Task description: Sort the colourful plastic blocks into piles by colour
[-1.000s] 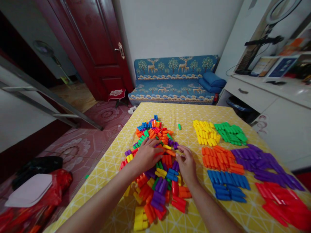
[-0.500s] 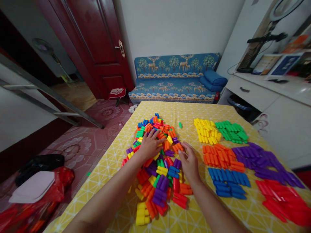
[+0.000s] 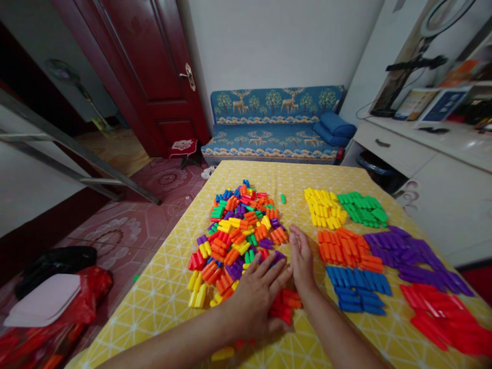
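**Operator:** Where was the pile against my hands?

**Annotator:** The mixed pile [image 3: 238, 230] sat on the yellow tablecloth [image 3: 161, 292], mostly ahead of your left hand [image 3: 257, 294]. The pile's near end was under that hand. Your palm was down with the fingers spread wide, pressing flat on the red blocks [image 3: 286, 302], and nothing was pinched or closed in it. Your right hand [image 3: 302, 259] stood on its edge just right of the pile. Its fingers were straight and together, so it was open and had hold of nothing. It was close against your left fingertips, but I couldn't tell if they touched.

**Operator:** What was around them?

**Annotator:** There were sorted heaps to the right. Your right hand stood between the pile and the orange group [image 3: 344, 248], which was just beside it. The blue group [image 3: 357, 287] was near your right wrist. The yellow group [image 3: 323, 210] and green group [image 3: 363, 207] were further back, side by side. The purple group [image 3: 407, 251] and red group [image 3: 446, 318] were far right. A lone green block [image 3: 283, 199] lay apart, between the pile and the yellow group.

**Operator:** Anything unclear?

**Annotator:** The blocks under your left palm were hidden. A yellow block [image 3: 223, 353] showed only partly beside your forearm. The red group was cut off at the frame corner. The red bag [image 3: 57, 318] on the floor to the left was blurred, so I couldn't read its contents.
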Motion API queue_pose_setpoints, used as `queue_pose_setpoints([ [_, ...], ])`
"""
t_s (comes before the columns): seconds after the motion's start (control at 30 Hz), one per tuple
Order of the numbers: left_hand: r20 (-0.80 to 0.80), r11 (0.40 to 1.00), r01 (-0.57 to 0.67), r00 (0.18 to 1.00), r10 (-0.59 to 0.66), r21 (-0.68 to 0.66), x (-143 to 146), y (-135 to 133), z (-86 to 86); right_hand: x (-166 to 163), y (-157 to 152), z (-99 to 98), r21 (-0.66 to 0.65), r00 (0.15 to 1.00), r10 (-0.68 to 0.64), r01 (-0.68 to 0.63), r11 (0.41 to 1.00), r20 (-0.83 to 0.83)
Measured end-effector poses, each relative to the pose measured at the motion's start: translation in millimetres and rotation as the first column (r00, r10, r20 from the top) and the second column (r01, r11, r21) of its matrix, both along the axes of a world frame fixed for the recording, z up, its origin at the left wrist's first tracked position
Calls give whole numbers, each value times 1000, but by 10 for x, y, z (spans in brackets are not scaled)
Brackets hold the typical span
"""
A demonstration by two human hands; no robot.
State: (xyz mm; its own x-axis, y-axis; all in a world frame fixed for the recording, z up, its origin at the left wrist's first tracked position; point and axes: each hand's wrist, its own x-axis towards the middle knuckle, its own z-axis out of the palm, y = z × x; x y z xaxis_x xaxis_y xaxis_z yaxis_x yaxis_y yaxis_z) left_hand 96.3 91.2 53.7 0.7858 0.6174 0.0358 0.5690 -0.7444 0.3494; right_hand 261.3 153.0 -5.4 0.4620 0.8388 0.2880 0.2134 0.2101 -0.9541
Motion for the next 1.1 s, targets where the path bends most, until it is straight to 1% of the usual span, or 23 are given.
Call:
queue_pose_setpoints([
  [0.07, -23, 995, -86, 996, 88, 58, -51, 95, -28, -6, -9, 9, -6, 1000, 11, -11, 1000, -12],
  [0.13, -39, 974, -186, 980, 193, 130, -102, 244, -22, -9, -17, 15, -16, 999, 33, -34, 999, -24],
  [0.27, -62, 900, -338, 928, 368, 274, -171, 571, 9, -4, -18, 13, -12, 997, 72, -72, 997, 18],
  [0.37, -39, 845, -408, 893, 448, 347, -167, 756, 54, 0, -10, 0, -10, 998, 64, -64, 998, 19],
  [0.43, 17, 842, -417, 899, 438, 341, -124, 819, 106, -2, -7, -6, -15, 998, 59, -59, 998, -13],
  [0.5, 49, 880, -381, 922, 384, 284, -52, 840, 155, -4, -8, -6, -4, 999, 44, -44, 999, -27],
  [0.57, 23, 918, -327, 944, 330, 224, 27, 842, 175, -4, -11, -3, 20, 1000, 21, -21, 1000, -11],
  [0.63, -30, 933, -288, 953, 301, 217, 95, 849, 154, -2, -14, 0, 48, 1000, 5, -6, 999, 20],
  [0.77, -121, 928, -264, 945, 303, 264, 157, 898, 52, 5, -15, 3, 72, 999, 1, -4, 997, 53],
  [0.87, -148, 924, -286, 932, 330, 255, 151, 928, 15, 9, -12, 4, 77, 998, 8, -12, 997, 57],
  [0.97, -137, 929, -306, 931, 338, 209, 120, 913, 49, 9, -7, 5, 85, 997, 7, -13, 996, 79],
  [1.1, -115, 930, -331, 930, 350, 157, 113, 830, 157, 9, -6, 10, 95, 996, 16, -24, 995, 92],
])
